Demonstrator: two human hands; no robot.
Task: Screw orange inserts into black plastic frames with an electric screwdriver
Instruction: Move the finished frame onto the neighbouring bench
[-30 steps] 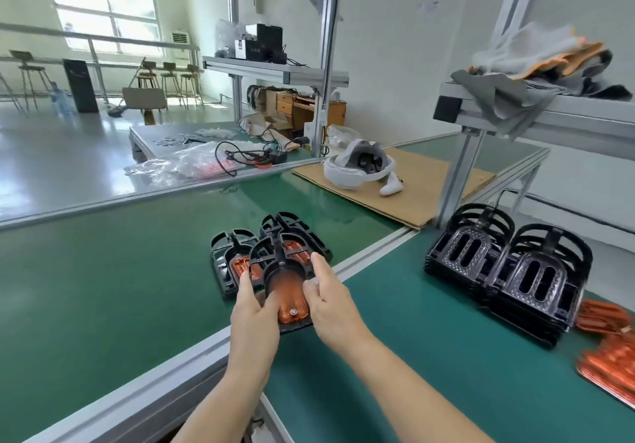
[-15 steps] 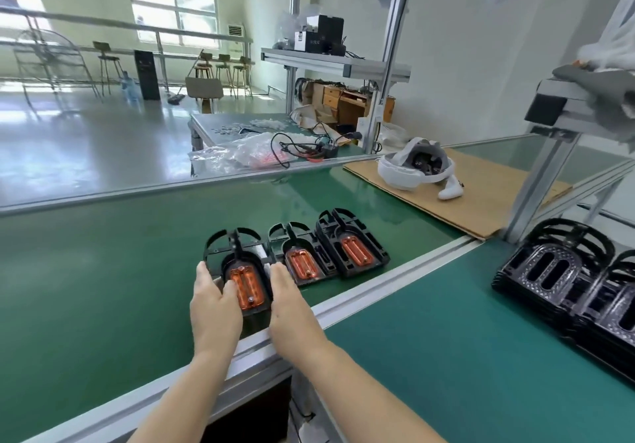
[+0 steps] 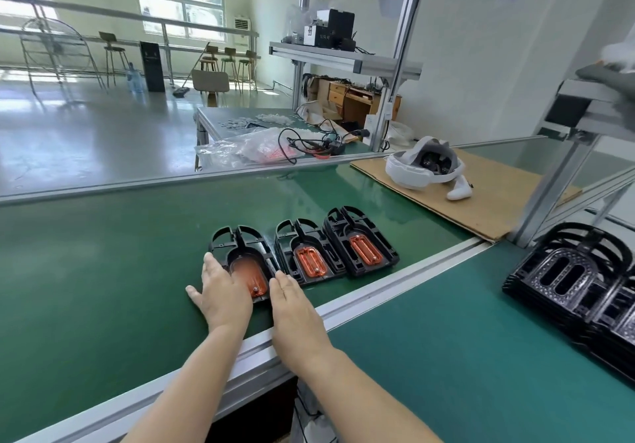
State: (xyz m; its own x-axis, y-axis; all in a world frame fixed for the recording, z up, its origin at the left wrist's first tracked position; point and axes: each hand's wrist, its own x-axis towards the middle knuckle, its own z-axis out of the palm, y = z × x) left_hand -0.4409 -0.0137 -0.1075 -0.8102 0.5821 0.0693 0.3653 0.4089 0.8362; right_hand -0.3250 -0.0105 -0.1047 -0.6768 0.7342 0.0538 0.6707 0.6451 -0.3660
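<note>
Where the two forearms reach in from the bottom of the frame, two hands lie flat with fingers straight and apart, holding nothing. Left hand (image 3: 225, 293): resting on the green belt (image 3: 103, 270) and against the left edge of the nearest black frame (image 3: 240, 246). Right hand (image 3: 292, 300): just beside that frame's right edge; contact cannot be told.

Black frames with orange inserts, count three, in a row at frame centre on the belt:
- nearest frame, orange insert (image 3: 252, 276) seated, one screw head visible at its near end;
- middle frame (image 3: 305, 253), insert seated;
- far frame (image 3: 360, 241), insert seated, touching the middle one.

Metal rail (image 3: 395, 288), count one, running diagonally between the belt and the green mat (image 3: 429, 356) at lower right.

Stacks of bare black frames (image 3: 567, 277), at least two, at the right edge, well apart from the row.

Cardboard sheet (image 3: 498, 202), count one, upper right, bearing one white headset (image 3: 422, 167) and one white controller (image 3: 458, 191).

Plastic bag (image 3: 240, 150), count one, beyond the belt at upper centre, beside tangled black cables (image 3: 309, 140).
</note>
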